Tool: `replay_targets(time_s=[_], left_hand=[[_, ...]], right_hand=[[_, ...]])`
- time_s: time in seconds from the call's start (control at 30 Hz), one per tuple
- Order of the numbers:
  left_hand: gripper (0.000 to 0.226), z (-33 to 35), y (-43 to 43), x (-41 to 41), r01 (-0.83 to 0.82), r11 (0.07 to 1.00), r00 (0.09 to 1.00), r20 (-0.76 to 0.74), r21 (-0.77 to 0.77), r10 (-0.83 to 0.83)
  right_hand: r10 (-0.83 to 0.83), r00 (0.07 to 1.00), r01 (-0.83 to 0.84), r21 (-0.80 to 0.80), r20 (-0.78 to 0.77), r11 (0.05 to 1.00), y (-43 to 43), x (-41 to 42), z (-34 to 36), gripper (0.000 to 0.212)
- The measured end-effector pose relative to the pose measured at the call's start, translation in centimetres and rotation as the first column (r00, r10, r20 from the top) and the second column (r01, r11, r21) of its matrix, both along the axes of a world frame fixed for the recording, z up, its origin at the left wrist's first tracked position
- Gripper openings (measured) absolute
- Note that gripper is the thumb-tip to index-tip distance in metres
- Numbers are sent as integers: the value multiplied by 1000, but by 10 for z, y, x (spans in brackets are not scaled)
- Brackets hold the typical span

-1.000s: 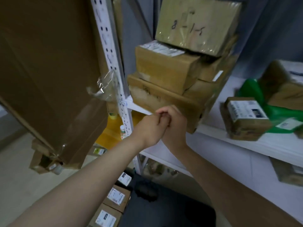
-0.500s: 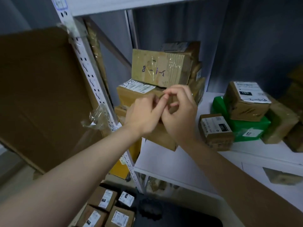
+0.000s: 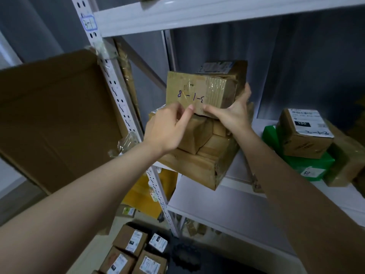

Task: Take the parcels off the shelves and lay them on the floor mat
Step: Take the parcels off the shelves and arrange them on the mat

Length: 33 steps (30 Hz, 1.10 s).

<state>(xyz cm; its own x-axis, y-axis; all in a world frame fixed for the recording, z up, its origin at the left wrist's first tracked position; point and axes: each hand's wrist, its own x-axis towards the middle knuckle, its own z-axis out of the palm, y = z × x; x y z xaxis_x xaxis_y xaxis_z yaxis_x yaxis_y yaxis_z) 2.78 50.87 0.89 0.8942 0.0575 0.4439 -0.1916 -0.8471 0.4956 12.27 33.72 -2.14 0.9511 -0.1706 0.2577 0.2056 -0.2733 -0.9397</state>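
Top parcel (image 3: pixel 197 91): brown cardboard, dark blue handwritten marks. Large carton (image 3: pixel 55 119), left of frame: plain brown. Shelf post (image 3: pixel 116 95): white, rows of dark holes; blue-outlined tag (image 3: pixel 88 23) upper left. Right: green parcel (image 3: pixel 308 165), white label; brown box (image 3: pixel 304 141), white label with black patch. Lower centre: yellow parcel (image 3: pixel 142 194). Bottom: black mat (image 3: pixel 197 258); brown, white-labelled boxes (image 3: pixel 130 240).

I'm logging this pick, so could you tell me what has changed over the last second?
Both grips, pressed together low before the stack, rose and parted: the right grip now holds the top parcel by its right side, the left grip touches its lower edge. The stack and the green parcel stayed put.
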Motion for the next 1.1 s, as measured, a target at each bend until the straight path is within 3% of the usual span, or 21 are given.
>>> replay_targets(time_s=[0.13,0.27,0.37,0.5,0.6,0.77,0.97,1.1], left_hand=[[52,-1,9,-5,-25,999,999,-26,40,26],[51,-5,19,-8,-74,997,996,-41,8,74],[55,-8,28,-11,-111,985,991,-90,-134,99],[72,-8,44,-16,-234,891,963,-220,-388,157],[96,-7,56,-27,-325,773,918,-378,-544,120],[106,-18,85,-60,-413,511,887,-461,-754,36],[78,-67,120,-121,-449,98,887,-456,-888,-77],[73,-125,144,-174,-493,61,860,-497,-868,-118]], right_hand=[[18,1000,-17,59,-18,998,-1,8,-6,137],[-31,995,29,24,94,999,3,-7,-10,125],[-59,977,57,13,204,998,12,-33,-14,119],[-56,920,34,62,387,997,32,-75,-18,115],[-53,880,-20,148,472,989,53,-101,-21,112],[51,847,-156,155,530,975,94,-146,-38,111],[213,865,-280,85,454,956,132,-210,-91,109],[388,862,-430,63,326,901,145,-254,-135,102]])
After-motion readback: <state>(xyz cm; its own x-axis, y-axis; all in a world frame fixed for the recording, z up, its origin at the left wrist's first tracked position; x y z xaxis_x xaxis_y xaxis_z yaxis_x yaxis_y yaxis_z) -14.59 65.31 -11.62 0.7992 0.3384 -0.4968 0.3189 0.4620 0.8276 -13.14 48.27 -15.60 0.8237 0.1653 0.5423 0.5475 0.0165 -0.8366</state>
